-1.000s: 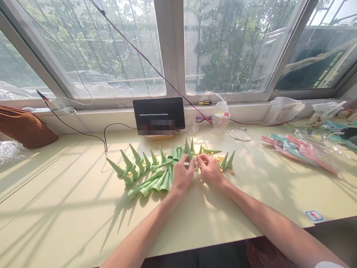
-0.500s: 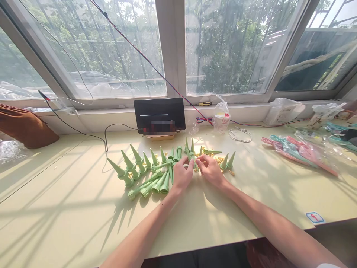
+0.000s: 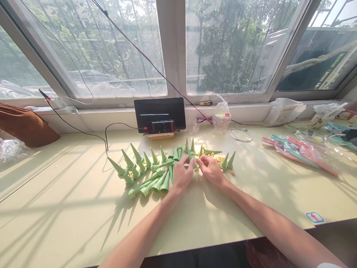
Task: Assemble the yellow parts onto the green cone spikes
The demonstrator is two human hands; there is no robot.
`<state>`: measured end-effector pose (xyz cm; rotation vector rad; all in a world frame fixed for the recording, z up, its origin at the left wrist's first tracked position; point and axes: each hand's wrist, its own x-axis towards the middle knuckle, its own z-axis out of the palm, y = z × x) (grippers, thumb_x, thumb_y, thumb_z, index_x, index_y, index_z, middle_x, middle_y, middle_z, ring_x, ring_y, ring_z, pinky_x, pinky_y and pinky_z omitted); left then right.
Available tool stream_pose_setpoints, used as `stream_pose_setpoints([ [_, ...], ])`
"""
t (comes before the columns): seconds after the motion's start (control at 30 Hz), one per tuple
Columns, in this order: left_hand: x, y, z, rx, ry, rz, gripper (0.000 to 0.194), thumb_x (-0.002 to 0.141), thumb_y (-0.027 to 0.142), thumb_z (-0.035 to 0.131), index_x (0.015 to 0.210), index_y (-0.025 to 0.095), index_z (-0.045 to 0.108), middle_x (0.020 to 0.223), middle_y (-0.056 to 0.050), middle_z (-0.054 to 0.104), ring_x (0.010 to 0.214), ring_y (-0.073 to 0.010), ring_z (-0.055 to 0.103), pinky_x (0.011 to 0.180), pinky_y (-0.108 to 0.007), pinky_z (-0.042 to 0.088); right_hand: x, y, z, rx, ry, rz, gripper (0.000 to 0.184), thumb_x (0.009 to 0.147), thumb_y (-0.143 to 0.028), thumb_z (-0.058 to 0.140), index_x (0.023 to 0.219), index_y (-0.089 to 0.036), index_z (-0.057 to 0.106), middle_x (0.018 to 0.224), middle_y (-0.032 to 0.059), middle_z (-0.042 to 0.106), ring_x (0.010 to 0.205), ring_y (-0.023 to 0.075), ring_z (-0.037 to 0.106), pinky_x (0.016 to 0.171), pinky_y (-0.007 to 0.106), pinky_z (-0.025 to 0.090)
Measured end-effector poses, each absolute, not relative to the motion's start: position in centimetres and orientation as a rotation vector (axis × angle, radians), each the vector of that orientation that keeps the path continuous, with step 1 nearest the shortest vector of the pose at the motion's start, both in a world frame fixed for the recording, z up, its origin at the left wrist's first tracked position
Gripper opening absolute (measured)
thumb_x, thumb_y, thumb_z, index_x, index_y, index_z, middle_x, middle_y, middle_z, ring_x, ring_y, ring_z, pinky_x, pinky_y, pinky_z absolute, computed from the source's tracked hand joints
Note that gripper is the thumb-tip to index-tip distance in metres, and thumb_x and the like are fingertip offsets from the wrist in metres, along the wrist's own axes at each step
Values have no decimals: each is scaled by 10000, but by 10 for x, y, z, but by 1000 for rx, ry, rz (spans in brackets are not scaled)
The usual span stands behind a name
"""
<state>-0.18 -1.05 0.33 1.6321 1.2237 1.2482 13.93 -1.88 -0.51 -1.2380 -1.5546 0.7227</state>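
Note:
My left hand [image 3: 183, 173] is closed round a green plastic cone spike [image 3: 189, 153] that points upward. Close beside it, the thumb and fingers of my right hand [image 3: 211, 169] are pinched together near the spike's lower part; whatever they grip is too small to name. Left of my hands lies a pile of green cone spikes [image 3: 150, 186], with several more standing upright behind it, such as the tall spike [image 3: 127, 159] at the left end. Small yellow pieces [image 3: 220, 160] are scattered behind and right of my right hand, near two upright spikes [image 3: 230, 160].
At the back stands a black tablet [image 3: 160, 109] with a phone [image 3: 161, 127] before it. A bagged cup [image 3: 221, 118] and a coiled white cable [image 3: 240, 135] are to its right. Bagged pink and teal plastic items [image 3: 298, 149] lie right; a brown bag [image 3: 26, 126] sits left.
Both hands stay together in nearly the same place. The held spike tilted slightly at half a second ago and is more upright now. The piles look unchanged.

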Motion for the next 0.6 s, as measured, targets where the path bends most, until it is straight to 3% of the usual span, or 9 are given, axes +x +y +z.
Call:
stream_pose_setpoints([
  [0.43,-3,-9,1,1661,1206,1233,301,856,462,569,863,180,675,814,-45,679,631,-152,629,557,-233,474,140,-15,-10,-1306,-1584,650,444,926,-500,474,597,-211,403,541,-38,387,519,123,357,524,276,293],
  [0.6,-4,-8,-3,1657,1200,1233,343,854,480,577,960,178,701,863,-57,689,533,-118,566,485,-233,421,139,-15,-10,-1297,-1548,713,466,923,-533,475,591,-208,441,526,-30,407,504,123,370,503,269,304],
])
